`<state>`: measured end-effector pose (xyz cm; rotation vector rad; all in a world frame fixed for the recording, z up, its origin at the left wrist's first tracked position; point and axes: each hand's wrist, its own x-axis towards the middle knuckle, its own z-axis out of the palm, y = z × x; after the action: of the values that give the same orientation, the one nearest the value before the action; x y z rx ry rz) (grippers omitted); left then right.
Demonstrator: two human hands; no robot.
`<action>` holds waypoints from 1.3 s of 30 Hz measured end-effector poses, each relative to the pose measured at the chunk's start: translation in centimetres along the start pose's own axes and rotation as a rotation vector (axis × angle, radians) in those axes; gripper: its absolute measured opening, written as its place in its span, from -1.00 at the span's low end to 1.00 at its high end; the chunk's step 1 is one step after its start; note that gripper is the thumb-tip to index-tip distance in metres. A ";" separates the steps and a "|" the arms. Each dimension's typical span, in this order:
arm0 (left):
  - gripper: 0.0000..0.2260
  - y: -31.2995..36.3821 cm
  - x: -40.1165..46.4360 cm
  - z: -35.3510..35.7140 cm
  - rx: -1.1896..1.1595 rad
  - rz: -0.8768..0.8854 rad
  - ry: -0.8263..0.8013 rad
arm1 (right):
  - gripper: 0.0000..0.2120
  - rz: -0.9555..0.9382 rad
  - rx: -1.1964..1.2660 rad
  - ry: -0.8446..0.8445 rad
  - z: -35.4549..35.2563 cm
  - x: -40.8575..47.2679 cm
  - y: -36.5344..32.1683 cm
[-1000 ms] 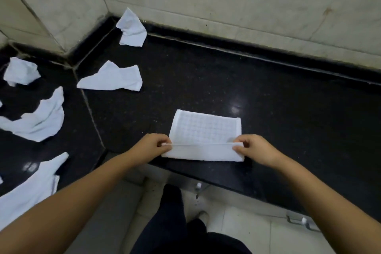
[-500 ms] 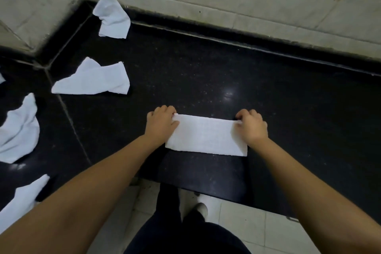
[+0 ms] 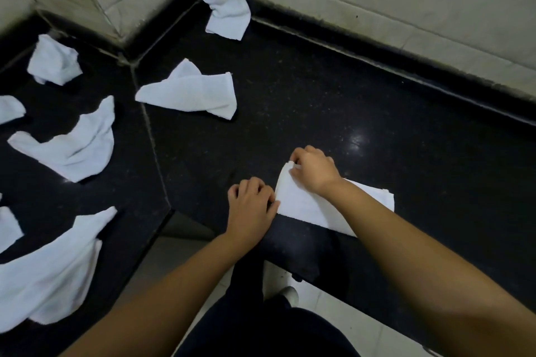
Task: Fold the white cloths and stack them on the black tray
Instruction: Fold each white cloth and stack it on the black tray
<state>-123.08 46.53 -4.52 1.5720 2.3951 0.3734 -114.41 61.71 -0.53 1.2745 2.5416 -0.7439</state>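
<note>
Looking down at the black tabletop point(image 3: 333, 101), I am seeing the folded white cloth point(image 3: 307, 206) lying by the near edge, at about five o'clock from the middle of the view. My right hand point(image 3: 314, 172) is reaching across it and pinching its far left corner between thumb and fingers, lifting that corner slightly off the surface; the cloth is running from under this hand toward four o'clock, beneath my forearm. My left hand point(image 3: 251, 207) is resting at nine o'clock of the cloth, fingers curled, fingertips touching the cloth's left edge; I cannot tell whether it is gripping the cloth or only pressing on it. Loose cloths are lying well apart from the hands: a crumpled cloth point(image 3: 227, 6) in the wall corner at twelve o'clock, a flattened cloth point(image 3: 193, 91) at eleven o'clock, and several others point(image 3: 69, 148) spread around nine o'clock on the left side of the tabletop.
</note>
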 end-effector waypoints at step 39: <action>-0.96 1.7 3.6 -5.3 -0.576 0.064 -0.268 | -0.96 0.102 0.768 0.126 -0.5 -9.5 6.4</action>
<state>-124.90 50.10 0.80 1.3292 1.8189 0.7351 -103.57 58.64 1.38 1.6716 2.3151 -1.7676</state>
